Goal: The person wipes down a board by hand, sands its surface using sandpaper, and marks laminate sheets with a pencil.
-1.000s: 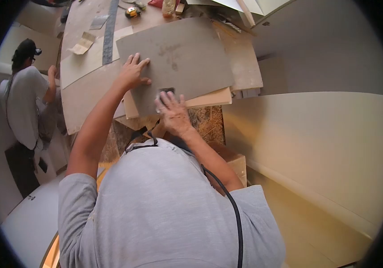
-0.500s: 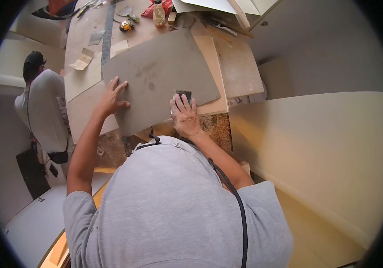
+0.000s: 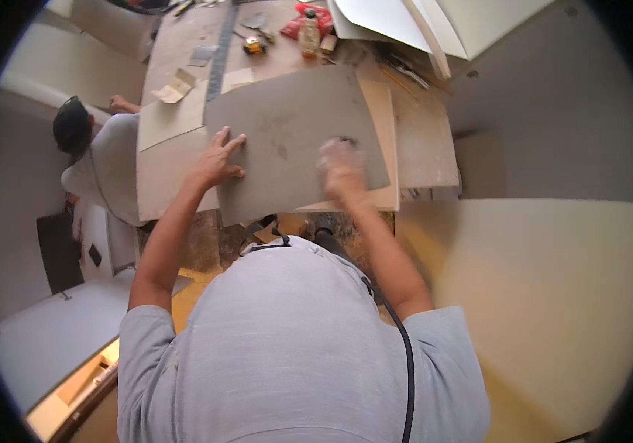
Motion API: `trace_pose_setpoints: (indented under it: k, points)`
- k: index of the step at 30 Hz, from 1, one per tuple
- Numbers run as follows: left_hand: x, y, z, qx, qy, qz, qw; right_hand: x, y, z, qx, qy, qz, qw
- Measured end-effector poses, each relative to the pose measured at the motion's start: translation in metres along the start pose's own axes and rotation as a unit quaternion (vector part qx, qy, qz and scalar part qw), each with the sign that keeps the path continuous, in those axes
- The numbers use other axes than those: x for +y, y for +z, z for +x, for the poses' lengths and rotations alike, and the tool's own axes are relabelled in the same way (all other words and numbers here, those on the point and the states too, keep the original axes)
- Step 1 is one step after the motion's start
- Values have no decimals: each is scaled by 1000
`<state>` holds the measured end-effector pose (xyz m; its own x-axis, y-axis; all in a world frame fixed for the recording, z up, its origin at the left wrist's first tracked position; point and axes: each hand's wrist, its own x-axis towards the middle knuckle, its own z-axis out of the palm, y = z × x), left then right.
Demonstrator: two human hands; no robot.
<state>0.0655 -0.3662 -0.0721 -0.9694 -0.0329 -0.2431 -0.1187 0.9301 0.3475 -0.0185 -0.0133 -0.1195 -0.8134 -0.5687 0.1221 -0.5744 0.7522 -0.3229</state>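
A large grey sheet (image 3: 287, 125) lies at a slant over pale boards on the workbench (image 3: 427, 140), with darker smudges on its surface. My left hand (image 3: 218, 157) rests on the sheet's left part, fingers spread, holding nothing. On the right part of the sheet is my right hand (image 3: 342, 166), smeared by motion. A small dark block (image 3: 343, 140) shows just beyond its fingertips, mostly hidden under the hand. The pale board (image 3: 384, 118) under the sheet sticks out along its right side.
Behind the sheet lie a tape measure (image 3: 254, 46), a bottle (image 3: 309, 33), a red bag (image 3: 294, 23) and folded sandpaper-like paper (image 3: 174, 86). A co-worker (image 3: 109, 159) is at the left. A large pale panel (image 3: 538, 295) stands at the right.
My right hand and the dark block have moved to the right across the grey sheet. My left hand stays on its left part. The co-worker has bent lower, and the view has shifted.
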Motion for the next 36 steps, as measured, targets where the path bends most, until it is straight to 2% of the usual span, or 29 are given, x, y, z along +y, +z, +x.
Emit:
trace_pose_setpoints:
  k: [2, 4, 5, 6, 7, 9, 10, 12, 14, 16, 17, 19, 20, 22, 24, 25, 27, 29, 32, 33, 35, 36]
  points:
    - [-1, 2, -2, 2, -24, -14, 1000, 40, -15, 33, 56, 97, -36, 993]
    - [-5, 19, -3, 2, -46, -28, 999, 52, -3, 61, 60, 90, -52, 993]
    - [-10, 38, -8, 19, -13, -35, 999, 49, 4, 73, 61, 91, -71, 991]
    - [-8, 50, -17, 36, 19, -41, 998, 28, 9, 79, 29, 62, -69, 995]
    - [21, 39, -37, 10, 12, -30, 999, 2, 21, 76, 28, 46, -65, 996]
    - [58, 29, -63, -11, -3, -18, 1000, -41, 45, 68, -11, -177, 8, 984]
    - [62, 34, -69, 10, 23, 8, 1000, -52, 38, 75, -13, -188, 9, 982]
    - [64, 40, -72, 37, 37, 33, 998, -70, 24, 99, -153, -301, 15, 941]
    - [58, 44, -75, 19, 61, 30, 998, -31, 51, 148, -50, -220, 48, 973]
    - [62, 65, -86, 46, 50, 5, 998, -17, 21, 194, -77, -35, -25, 996]
    - [68, 74, -94, 67, 54, -18, 996, -24, 36, 204, -80, -45, -22, 996]
    - [81, 70, -103, 50, 37, -46, 997, -34, 67, 216, 80, 3, -14, 997]
    - [86, 67, -107, 33, 34, -33, 998, -56, 86, 216, 103, -65, -31, 992]
    - [90, 64, -108, -11, 15, -21, 1000, -126, 105, 204, 63, -161, 66, 983]
    - [83, 80, -108, 4, 13, -13, 1000, -190, 105, 189, -87, -319, 39, 943]
    - [80, 89, -107, 16, 20, -5, 1000, -199, 119, 191, -89, -325, 42, 941]
    - [80, 98, -107, 25, 15, 38, 999, -211, 144, 195, -135, -417, -39, 898]
    - [86, 90, -110, 74, 6, -82, 994, -181, 124, 223, -77, -347, 7, 935]
    - [88, 90, -112, 80, -7, -88, 993, -144, 122, 257, 27, -238, 75, 968]
    - [85, 96, -112, 83, -10, -94, 992, -146, 123, 253, 22, -242, 72, 967]
    - [79, 114, -108, 110, 3, -49, 993, -152, 115, 243, -10, -326, -17, 945]
    - [79, 115, -107, 111, 2, -54, 992, -172, 79, 227, -147, -376, -32, 914]
